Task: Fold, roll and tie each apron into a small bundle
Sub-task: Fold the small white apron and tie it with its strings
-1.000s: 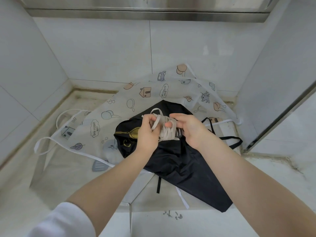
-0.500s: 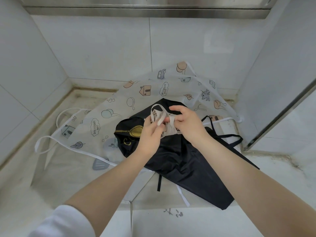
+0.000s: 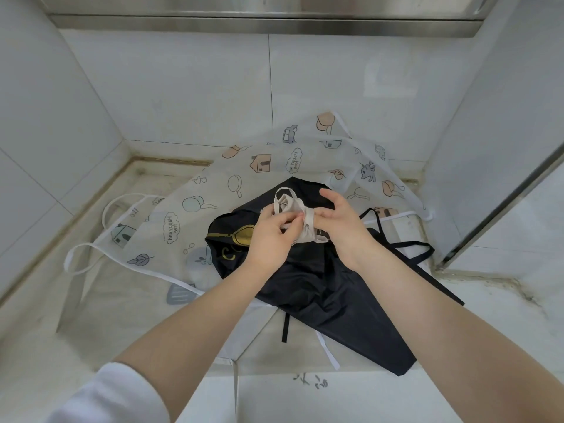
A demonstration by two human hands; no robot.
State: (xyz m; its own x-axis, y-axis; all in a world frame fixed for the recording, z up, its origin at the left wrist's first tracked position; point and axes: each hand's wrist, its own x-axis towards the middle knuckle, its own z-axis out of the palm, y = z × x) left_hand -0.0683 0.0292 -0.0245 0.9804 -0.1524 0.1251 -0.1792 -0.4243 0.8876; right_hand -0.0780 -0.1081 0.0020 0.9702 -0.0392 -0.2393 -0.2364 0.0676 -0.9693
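A pale, stained tabletop (image 3: 76, 325) set in a tiled corner carries a white printed apron (image 3: 189, 215) spread flat, its strings looping left. A black apron (image 3: 329, 288) lies crumpled on top of it, touching the tabletop at its near end.

Left hand (image 3: 268, 239) and right hand (image 3: 341, 227) pinch beige apron bundle (image 3: 297, 219) above black apron (image 3: 320, 279).

Soft, even daylight fills the scene; shadows are faint, a dull sheen marks the steel ledge (image 3: 274, 25), wide-angle bending curves the wall tiles (image 3: 45, 132) outward, and the near sleeve (image 3: 106, 395) looks perhaps slightly blurred
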